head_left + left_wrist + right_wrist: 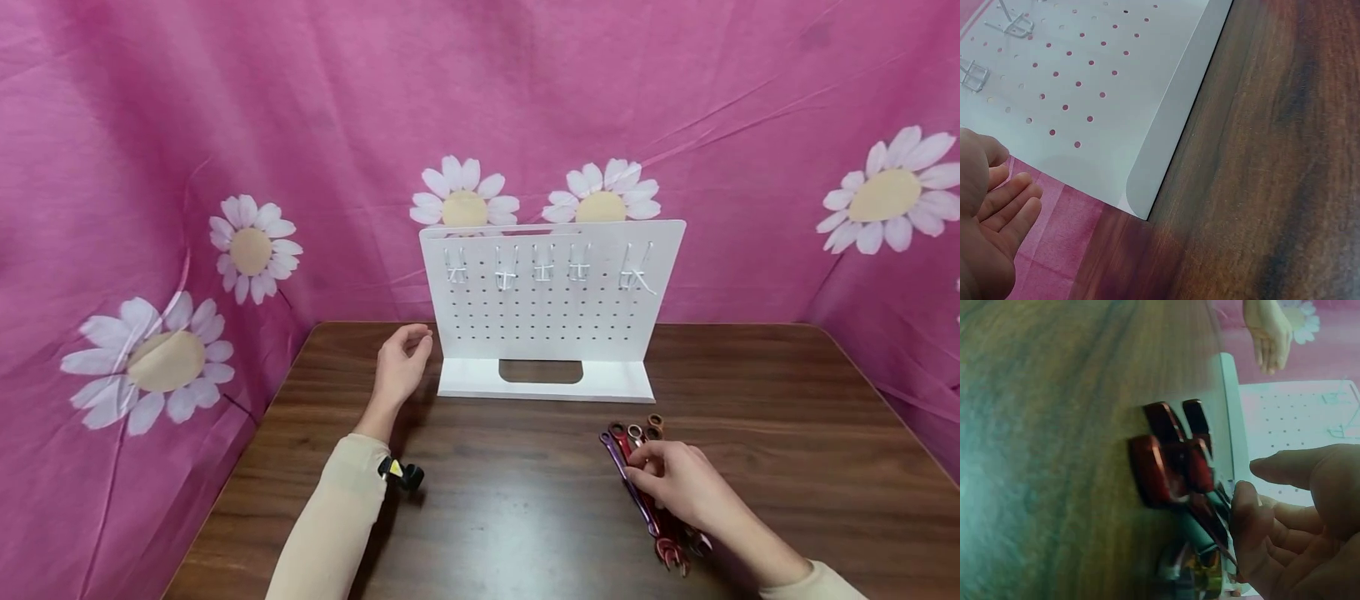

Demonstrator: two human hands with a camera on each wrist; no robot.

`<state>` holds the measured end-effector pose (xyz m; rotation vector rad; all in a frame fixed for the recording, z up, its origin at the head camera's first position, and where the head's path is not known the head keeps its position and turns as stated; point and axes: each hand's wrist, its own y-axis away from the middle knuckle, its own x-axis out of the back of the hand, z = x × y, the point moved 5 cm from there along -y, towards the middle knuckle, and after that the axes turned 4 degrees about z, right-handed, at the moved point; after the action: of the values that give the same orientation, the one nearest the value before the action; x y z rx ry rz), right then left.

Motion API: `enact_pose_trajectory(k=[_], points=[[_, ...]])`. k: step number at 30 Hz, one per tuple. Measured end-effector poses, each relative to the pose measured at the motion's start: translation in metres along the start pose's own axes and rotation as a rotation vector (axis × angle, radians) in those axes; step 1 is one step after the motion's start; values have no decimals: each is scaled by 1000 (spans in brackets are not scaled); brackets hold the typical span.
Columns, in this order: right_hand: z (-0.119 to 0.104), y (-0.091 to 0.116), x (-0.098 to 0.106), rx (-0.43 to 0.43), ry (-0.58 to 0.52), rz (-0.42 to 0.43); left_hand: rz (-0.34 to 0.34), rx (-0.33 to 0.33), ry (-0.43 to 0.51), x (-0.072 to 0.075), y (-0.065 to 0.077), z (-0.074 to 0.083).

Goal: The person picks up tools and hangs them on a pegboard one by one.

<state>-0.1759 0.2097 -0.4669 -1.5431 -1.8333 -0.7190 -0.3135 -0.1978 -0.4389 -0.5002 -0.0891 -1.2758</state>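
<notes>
My right hand (678, 479) is over a bundle of combination wrenches on the table at the lower right, its fingers bent down among them. A purple wrench (636, 490) lies along the bundle's left side, with a red wrench (667, 552) beside it; the hand covers the middle of the others. In the right wrist view the thumb stands apart from the fingers, and the fingertips are at the wrenches (1175, 469). Beside the left edge of a white pegboard (540, 310) is my left hand (402, 362), loosely bent and holding nothing.
The pegboard stands upright on its base toward the back of the brown wooden table (480, 492). White wire hooks (579, 272) hang in a row across its upper part. A pink cloth (360, 108) with daisies closes off the back and sides.
</notes>
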Motion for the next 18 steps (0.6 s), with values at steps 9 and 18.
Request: enact_pose_trajectory(k=[9, 18], points=[[0, 0, -6, -56, -21, -10, -25, 47, -13, -8, -13, -1], [-7, -3, -13, -45, 1, 4, -60, 42, 7, -14, -27, -6]])
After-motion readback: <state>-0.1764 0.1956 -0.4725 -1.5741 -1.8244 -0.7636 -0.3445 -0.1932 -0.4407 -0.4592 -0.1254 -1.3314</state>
